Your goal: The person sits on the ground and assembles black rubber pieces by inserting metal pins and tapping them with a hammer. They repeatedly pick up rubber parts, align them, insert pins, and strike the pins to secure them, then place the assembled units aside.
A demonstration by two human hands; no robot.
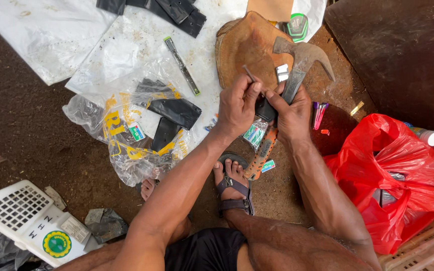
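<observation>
I'm squatting on bare brown dirt ground [26, 115]. White plastic sheets [126, 45] are spread over it, and a round wooden block [242, 50] sits on the ground at their edge. A crumpled clear bag [126, 145] lies near my foot. To my right a red plastic bag [393, 180] rests on the dirt, and to my left a white crate [21, 211].

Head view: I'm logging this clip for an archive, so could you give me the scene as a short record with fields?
Setting: dirt ground, person seated, one foot in a sandal
Left hand: left hand pinches a thin metal rod
Right hand: right hand grips a small black piece
Between hands: both meet just in front of the wooden block
On block: hammer, small metal pieces
Left of hands: clear plastic bag with black pieces
Right of hands: red plastic bag
</observation>
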